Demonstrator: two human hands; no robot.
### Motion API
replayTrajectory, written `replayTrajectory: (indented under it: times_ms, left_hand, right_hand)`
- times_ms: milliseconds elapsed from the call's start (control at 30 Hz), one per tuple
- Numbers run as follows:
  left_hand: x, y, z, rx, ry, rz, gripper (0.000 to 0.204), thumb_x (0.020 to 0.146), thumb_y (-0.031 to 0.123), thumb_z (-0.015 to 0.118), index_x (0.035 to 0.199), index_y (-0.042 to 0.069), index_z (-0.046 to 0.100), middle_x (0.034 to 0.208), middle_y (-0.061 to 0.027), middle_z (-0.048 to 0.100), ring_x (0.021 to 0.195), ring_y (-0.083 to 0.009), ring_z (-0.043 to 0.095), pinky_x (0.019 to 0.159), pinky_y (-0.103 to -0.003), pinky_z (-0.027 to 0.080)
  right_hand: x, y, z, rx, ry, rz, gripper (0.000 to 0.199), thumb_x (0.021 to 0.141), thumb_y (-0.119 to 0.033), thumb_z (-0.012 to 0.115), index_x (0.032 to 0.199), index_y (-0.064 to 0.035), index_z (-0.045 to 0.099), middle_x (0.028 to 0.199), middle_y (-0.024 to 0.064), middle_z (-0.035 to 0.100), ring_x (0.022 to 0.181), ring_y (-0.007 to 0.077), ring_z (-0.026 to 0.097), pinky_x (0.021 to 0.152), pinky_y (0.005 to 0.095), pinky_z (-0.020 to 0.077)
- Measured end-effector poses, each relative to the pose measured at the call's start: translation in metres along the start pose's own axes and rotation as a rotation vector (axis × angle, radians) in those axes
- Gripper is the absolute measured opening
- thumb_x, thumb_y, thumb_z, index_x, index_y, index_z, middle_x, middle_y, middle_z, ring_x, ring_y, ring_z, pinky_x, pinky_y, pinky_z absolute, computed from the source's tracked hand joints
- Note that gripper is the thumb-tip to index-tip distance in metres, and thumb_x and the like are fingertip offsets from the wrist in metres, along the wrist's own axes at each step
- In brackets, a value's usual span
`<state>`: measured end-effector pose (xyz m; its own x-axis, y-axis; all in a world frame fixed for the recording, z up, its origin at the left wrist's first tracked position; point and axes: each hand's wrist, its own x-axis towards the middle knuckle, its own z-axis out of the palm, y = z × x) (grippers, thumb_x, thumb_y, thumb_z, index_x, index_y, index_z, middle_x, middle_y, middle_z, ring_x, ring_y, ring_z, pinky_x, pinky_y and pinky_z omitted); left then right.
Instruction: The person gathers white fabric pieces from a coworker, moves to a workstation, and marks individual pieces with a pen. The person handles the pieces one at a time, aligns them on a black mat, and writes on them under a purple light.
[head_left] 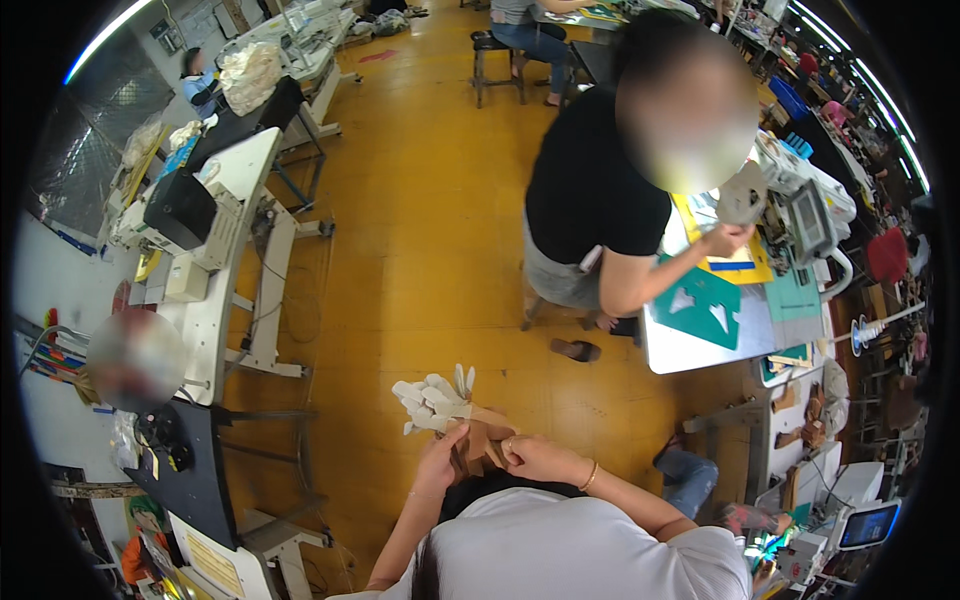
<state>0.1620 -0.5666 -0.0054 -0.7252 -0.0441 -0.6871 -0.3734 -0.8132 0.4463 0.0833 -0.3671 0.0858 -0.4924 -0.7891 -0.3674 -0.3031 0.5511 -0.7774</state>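
Observation:
Close in front of my body, my left hand is closed round the lower left side of a fanned bundle of cut pieces. Pale grey-white, rounded pieces spread out at its top. Tan-brown flat pieces, which look like cut leather or lining, make up the lower right part. My right hand is curled at the right edge of these brown pieces, its thumb and fingers pinched together on one of them. The lower ends of the pieces are hidden by my hands and the dark cloth at my lap.
At right, a person in a black top sits at a sewing-machine table, holding a grey piece near green templates. A long white machine bench runs along the left. A sandal lies on the yellow floor.

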Motion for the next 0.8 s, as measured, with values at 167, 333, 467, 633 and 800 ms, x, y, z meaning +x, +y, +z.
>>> replayTrajectory:
  times_ms: [167, 333, 467, 633, 800]
  left_hand:
    - [0.006, 0.112, -0.018, 0.056, 0.004, 0.083, 0.041, 0.092, 0.007, 0.065, 0.130, 0.000, 0.051, 0.120, -0.0106, 0.064, 0.106, -0.0232, 0.066, 0.090, -0.038, 0.055]
    - [0.057, 0.208, -0.060, 0.097, 0.048, 0.072, 0.040, 0.092, 0.006, 0.065, 0.130, 0.000, 0.051, 0.122, -0.0098, 0.063, 0.107, -0.0225, 0.065, 0.091, -0.038, 0.055]
    - [0.103, 0.254, -0.062, 0.100, 0.009, 0.060, 0.039, 0.093, 0.008, 0.065, 0.129, 0.000, 0.052, 0.121, -0.0090, 0.064, 0.106, -0.0217, 0.065, 0.091, -0.038, 0.055]
    - [0.165, 0.303, -0.038, 0.050, -0.007, 0.026, 0.042, 0.093, 0.008, 0.066, 0.131, 0.000, 0.051, 0.122, -0.0085, 0.063, 0.107, -0.0213, 0.065, 0.091, -0.037, 0.054]
    - [0.243, 0.367, -0.011, 0.031, -0.023, 0.061, 0.044, 0.092, 0.008, 0.067, 0.132, 0.001, 0.051, 0.123, -0.0079, 0.063, 0.109, -0.0213, 0.064, 0.093, -0.037, 0.052]
  right_hand:
    - [0.097, -0.053, -0.016, 0.012, 0.048, -0.038, 0.021, 0.083, -0.013, 0.063, 0.073, -0.0056, 0.045, 0.072, 0.0144, 0.055, 0.071, 0.0353, 0.057, 0.064, 0.0436, 0.0439]
    - [0.187, -0.075, -0.024, 0.036, 0.069, -0.053, 0.023, 0.082, -0.013, 0.064, 0.074, -0.0051, 0.044, 0.070, 0.0155, 0.054, 0.069, 0.0351, 0.057, 0.063, 0.0436, 0.0433]
    - [0.235, -0.060, -0.033, 0.029, 0.038, 0.026, 0.025, 0.082, -0.014, 0.064, 0.073, -0.0048, 0.044, 0.068, 0.0148, 0.053, 0.067, 0.0334, 0.055, 0.061, 0.0419, 0.0421]
    - [0.316, -0.053, -0.081, 0.016, 0.074, 0.023, 0.027, 0.083, -0.016, 0.066, 0.072, -0.0040, 0.044, 0.068, 0.0138, 0.052, 0.065, 0.0331, 0.053, 0.061, 0.0419, 0.0403]
    - [0.417, -0.047, -0.151, 0.021, 0.146, -0.053, 0.024, 0.082, -0.015, 0.065, 0.073, -0.0042, 0.045, 0.068, 0.0142, 0.054, 0.065, 0.0339, 0.053, 0.060, 0.0422, 0.0413]
